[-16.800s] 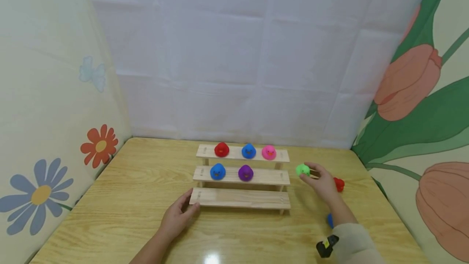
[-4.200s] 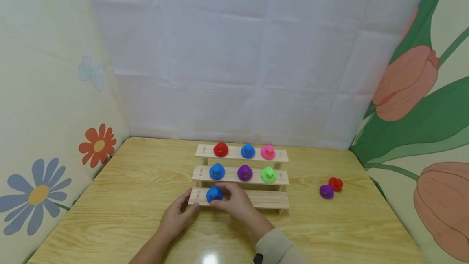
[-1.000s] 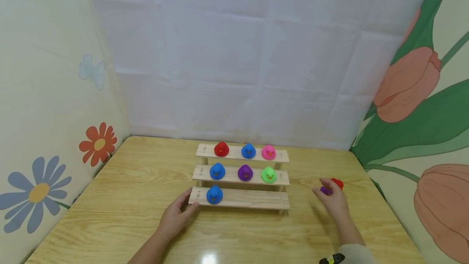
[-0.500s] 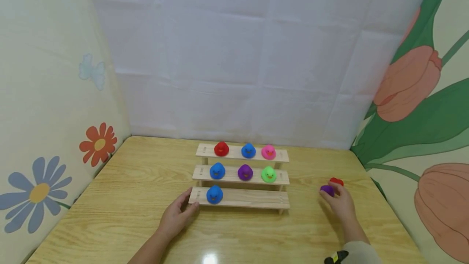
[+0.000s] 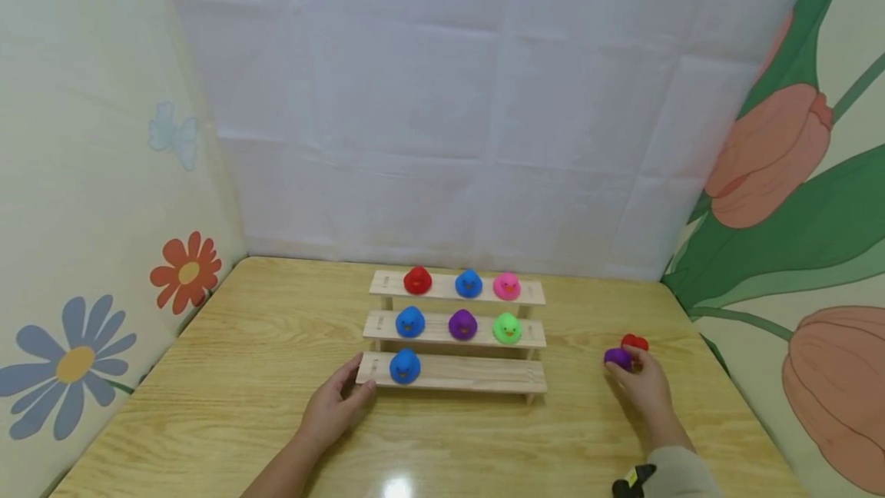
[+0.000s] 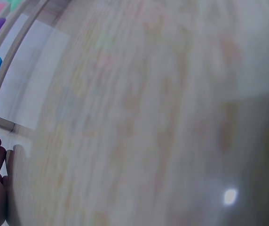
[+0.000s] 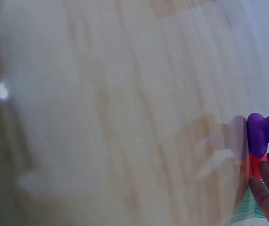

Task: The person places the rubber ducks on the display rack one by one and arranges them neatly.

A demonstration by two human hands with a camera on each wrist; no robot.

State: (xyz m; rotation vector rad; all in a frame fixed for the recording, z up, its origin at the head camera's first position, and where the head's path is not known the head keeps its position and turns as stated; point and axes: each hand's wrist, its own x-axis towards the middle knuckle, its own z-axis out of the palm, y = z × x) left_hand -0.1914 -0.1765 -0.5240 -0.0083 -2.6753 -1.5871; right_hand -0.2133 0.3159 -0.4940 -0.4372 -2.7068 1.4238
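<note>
My left hand holds the left end of the lowest step of a three-step wooden stand, thumb at the front edge. On the table to the right, my right hand pinches a purple rubber duck between thumb and fingers. The right wrist view shows this purple duck sideways, with fingers on either side of it. Just behind it lies a red duck, partly covered by the hand. A blue duck sits at the left of the lowest step.
Along the top step stand a red duck, a blue duck and a pink duck. The middle step carries a blue duck, a purple duck and a green duck. A white cloth hangs behind the table.
Since the oldest frame, the green duck and a blue duck have come onto the stand. Over the last second my right hand has closed in on the purple duck. My left hand stays put.
</note>
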